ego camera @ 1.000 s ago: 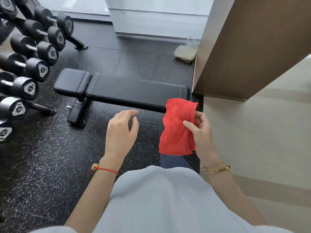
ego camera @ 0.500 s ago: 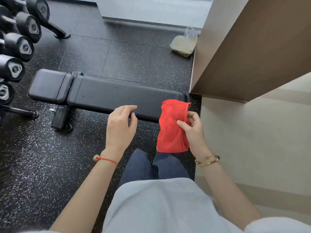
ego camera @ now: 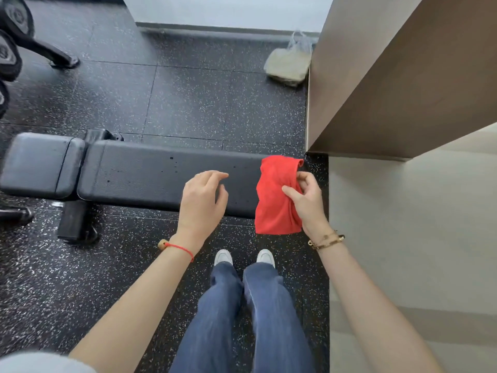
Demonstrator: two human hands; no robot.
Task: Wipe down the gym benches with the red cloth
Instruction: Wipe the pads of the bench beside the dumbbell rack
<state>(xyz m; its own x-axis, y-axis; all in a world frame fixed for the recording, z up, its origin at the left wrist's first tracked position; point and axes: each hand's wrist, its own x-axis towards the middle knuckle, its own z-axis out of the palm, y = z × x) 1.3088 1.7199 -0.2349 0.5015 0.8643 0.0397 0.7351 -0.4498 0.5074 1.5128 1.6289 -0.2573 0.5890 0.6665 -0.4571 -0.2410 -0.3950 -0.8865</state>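
Observation:
A black padded gym bench [ego camera: 139, 173] lies flat across the floor in front of me, its short seat pad at the left end. The red cloth [ego camera: 274, 195] hangs crumpled over the bench's right end, pinched by my right hand [ego camera: 306, 200] at its right edge. My left hand [ego camera: 201, 203] hovers above the bench's near edge, left of the cloth, fingers loosely curled and holding nothing. The cloth and both hands hide part of the bench top.
A dumbbell rack [ego camera: 10, 49] stands at the far left with its foot [ego camera: 61, 59] on the speckled rubber floor. A brown wall corner [ego camera: 390, 84] rises right of the bench. A bagged bundle [ego camera: 287, 65] lies by the far wall. My shoes [ego camera: 244, 258] stand close to the bench.
The view has tilted downward and closer to the bench, so my legs and shoes now show. Both hands keep their pose, the right one still holding the cloth.

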